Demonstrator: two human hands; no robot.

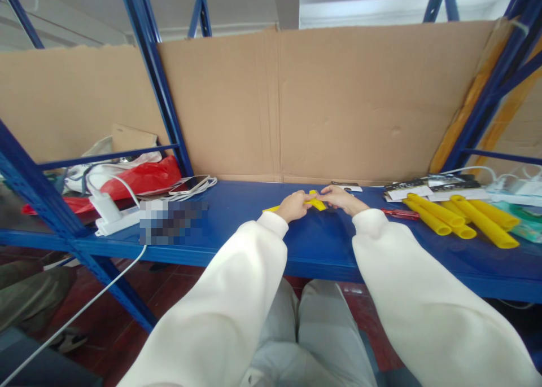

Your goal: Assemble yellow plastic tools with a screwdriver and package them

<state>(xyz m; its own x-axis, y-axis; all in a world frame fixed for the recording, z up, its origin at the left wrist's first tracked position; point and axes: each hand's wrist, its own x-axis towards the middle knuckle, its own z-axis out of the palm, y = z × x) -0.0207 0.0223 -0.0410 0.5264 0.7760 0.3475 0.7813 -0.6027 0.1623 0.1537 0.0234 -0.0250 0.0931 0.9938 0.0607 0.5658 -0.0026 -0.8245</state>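
Near the middle of the blue shelf, a yellow piece (317,203) lies between my two hands. My left hand (293,206) is closed on it, and a yellow strip also shows beyond this hand on its left side. The fingers of my right hand (341,198) are pinched at the upper part of the same piece. Its exact shape is partly hidden by my fingers. Several yellow tubes (478,220) rest on the shelf to the right, beside a red tool (401,214).
A cardboard panel (339,105) stands behind the blue shelf (237,218). Packets (409,189) lie at the right rear. At left are a white power strip (121,220), a red bag (146,178) and a coiled white cable (199,188). A person's leg shows at lower left.
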